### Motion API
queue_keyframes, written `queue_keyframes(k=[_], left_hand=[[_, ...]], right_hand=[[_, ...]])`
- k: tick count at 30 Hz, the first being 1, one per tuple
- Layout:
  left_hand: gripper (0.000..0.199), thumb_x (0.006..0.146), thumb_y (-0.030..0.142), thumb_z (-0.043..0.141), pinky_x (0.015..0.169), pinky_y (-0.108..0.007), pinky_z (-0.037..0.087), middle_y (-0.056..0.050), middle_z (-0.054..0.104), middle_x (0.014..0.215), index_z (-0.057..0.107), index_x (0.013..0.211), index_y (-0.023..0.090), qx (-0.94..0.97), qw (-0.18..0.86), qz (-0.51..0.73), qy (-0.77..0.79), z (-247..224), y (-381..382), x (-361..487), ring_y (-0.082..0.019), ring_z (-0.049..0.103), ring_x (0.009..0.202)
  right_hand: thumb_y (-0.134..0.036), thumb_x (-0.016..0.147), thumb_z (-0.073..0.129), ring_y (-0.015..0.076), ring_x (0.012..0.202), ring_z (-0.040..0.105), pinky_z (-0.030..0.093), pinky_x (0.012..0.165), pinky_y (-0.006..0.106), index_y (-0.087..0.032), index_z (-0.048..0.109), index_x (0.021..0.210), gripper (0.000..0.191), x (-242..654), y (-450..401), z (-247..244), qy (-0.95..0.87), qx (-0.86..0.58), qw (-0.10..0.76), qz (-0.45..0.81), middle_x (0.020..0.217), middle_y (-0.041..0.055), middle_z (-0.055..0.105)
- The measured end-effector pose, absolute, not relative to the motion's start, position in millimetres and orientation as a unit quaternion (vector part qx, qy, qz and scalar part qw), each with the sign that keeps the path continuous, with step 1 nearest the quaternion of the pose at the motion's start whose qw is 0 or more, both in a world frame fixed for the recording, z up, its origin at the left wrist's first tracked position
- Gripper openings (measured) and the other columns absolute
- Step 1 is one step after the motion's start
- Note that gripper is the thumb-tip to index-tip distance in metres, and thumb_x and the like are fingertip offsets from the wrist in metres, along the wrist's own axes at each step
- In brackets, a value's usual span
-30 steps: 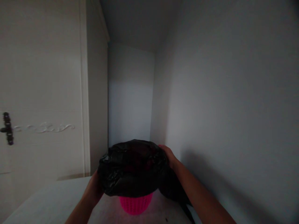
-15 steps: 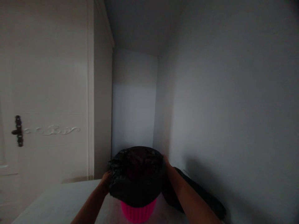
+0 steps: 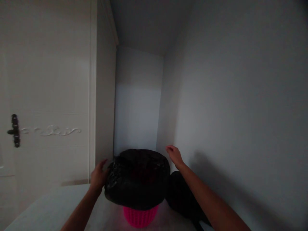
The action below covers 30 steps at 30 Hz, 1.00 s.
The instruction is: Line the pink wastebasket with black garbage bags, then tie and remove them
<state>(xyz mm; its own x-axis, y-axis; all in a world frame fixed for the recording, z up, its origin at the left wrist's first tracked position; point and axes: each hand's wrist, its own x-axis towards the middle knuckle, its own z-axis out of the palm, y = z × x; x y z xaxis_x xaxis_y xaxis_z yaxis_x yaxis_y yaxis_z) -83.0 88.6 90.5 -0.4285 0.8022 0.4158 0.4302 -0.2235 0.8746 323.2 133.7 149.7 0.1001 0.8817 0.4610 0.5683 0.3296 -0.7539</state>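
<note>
A black plastic bag [image 3: 141,192] is draped over the rim of a bright pink basket [image 3: 141,218], bulging wide around its top. The bag's inside is dark, with a faint pink tint. My left hand [image 3: 99,175] is at the bag's left edge, fingers apart; whether a fingertip touches the plastic I cannot tell. Raised just off the bag's right side, my right hand [image 3: 175,155] has loosely bent fingers and nothing visible in it. My right forearm partly covers a dark item [image 3: 179,195] lying beside the basket.
The basket stands on a pale surface [image 3: 60,205]. A grey wall [image 3: 228,112] runs close along the right. To the left is a white panelled door [image 3: 53,89] with a dark handle [image 3: 15,131], beside a tall white side panel [image 3: 104,106].
Both hands have come away from the bag's sides, the left moving left and the right moving up. The bag's covering now spreads wider to the left. The view has shifted slightly.
</note>
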Motion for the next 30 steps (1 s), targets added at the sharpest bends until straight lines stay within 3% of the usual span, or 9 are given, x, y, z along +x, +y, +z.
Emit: queue_keyframes(k=[4,9,13,17,20,22,25,27,30], left_hand=[[0.052,0.075,0.037,0.061,0.110,-0.058,0.050,-0.013,0.074,0.127,0.072,0.124,0.023,0.612,0.028,0.596,0.520,137,68,-70,-0.037,0.065,0.125],[0.045,0.094,0.050,0.053,0.113,-0.053,0.049,-0.010,0.075,0.126,0.072,0.125,0.024,0.684,0.085,0.568,0.450,149,38,-36,-0.031,0.068,0.123],[0.060,0.097,0.060,0.048,0.120,-0.060,0.042,-0.014,0.068,0.141,0.062,0.141,0.022,0.639,0.093,0.577,0.500,117,36,-32,-0.033,0.060,0.136],[0.060,0.099,0.058,0.044,0.118,-0.061,0.044,-0.016,0.069,0.141,0.062,0.142,0.020,0.633,0.066,0.575,0.514,107,16,-33,-0.035,0.061,0.136],[0.049,0.101,0.048,0.048,0.120,-0.055,0.042,-0.012,0.069,0.143,0.065,0.141,0.027,0.753,-0.002,0.502,0.426,119,-12,-19,-0.032,0.058,0.138],[0.033,0.100,0.043,0.053,0.120,-0.053,0.042,-0.009,0.078,0.121,0.076,0.120,0.029,0.831,-0.020,0.409,0.377,127,-25,-7,-0.030,0.068,0.119],[0.027,0.100,0.041,0.055,0.115,-0.053,0.045,-0.007,0.078,0.094,0.076,0.093,0.026,0.852,-0.037,0.364,0.375,125,-27,1,-0.027,0.071,0.096],[0.025,0.099,0.041,0.055,0.116,-0.054,0.044,-0.010,0.077,0.108,0.075,0.099,0.026,0.832,-0.051,0.400,0.382,112,-21,-2,-0.030,0.069,0.110],[0.043,0.099,0.043,0.052,0.128,-0.060,0.028,-0.012,0.058,0.155,0.063,0.138,0.029,0.769,-0.061,0.509,0.381,82,-10,-10,-0.035,0.047,0.148]], right_hand=[[-0.034,0.094,0.063,0.0206,0.093,0.074,0.055,0.089,0.031,-0.021,0.081,0.097,0.023,283,128,189,-0.755,-0.455,0.421,0.213,0.099,0.0060,0.082],[-0.018,0.088,0.068,0.0181,0.085,0.075,0.057,0.079,0.028,-0.023,0.081,0.112,0.028,216,115,181,-0.883,-0.354,0.039,0.306,0.105,0.0034,0.082],[-0.017,0.080,0.077,0.0204,0.078,0.075,0.057,0.073,0.030,-0.025,0.082,0.111,0.033,199,110,169,-0.884,-0.384,-0.040,0.264,0.103,0.0038,0.083],[-0.020,0.084,0.075,0.0226,0.097,0.075,0.054,0.090,0.032,-0.025,0.084,0.104,0.023,224,115,181,-0.902,-0.380,0.100,0.180,0.109,0.0046,0.083],[-0.020,0.083,0.074,0.0252,0.098,0.075,0.050,0.098,0.035,-0.024,0.084,0.090,0.013,253,117,190,-0.890,-0.400,0.174,0.136,0.097,0.0053,0.084],[-0.027,0.083,0.077,0.0266,0.102,0.074,0.049,0.102,0.037,-0.024,0.084,0.084,0.007,270,114,190,-0.883,-0.408,0.195,0.128,0.093,0.0052,0.084],[-0.049,0.093,0.066,0.0284,0.119,0.070,0.045,0.111,0.040,-0.024,0.084,0.096,0.031,288,106,181,-0.849,-0.409,0.303,0.141,0.115,0.0085,0.082],[-0.064,0.096,0.056,0.0285,0.127,0.066,0.043,0.116,0.043,-0.022,0.081,0.110,0.051,297,96,168,-0.771,-0.411,0.455,0.173,0.129,0.0110,0.077],[-0.075,0.095,0.048,0.0276,0.135,0.060,0.039,0.120,0.042,-0.021,0.073,0.128,0.067,306,73,130,-0.609,-0.414,0.650,0.188,0.140,0.0122,0.071]])
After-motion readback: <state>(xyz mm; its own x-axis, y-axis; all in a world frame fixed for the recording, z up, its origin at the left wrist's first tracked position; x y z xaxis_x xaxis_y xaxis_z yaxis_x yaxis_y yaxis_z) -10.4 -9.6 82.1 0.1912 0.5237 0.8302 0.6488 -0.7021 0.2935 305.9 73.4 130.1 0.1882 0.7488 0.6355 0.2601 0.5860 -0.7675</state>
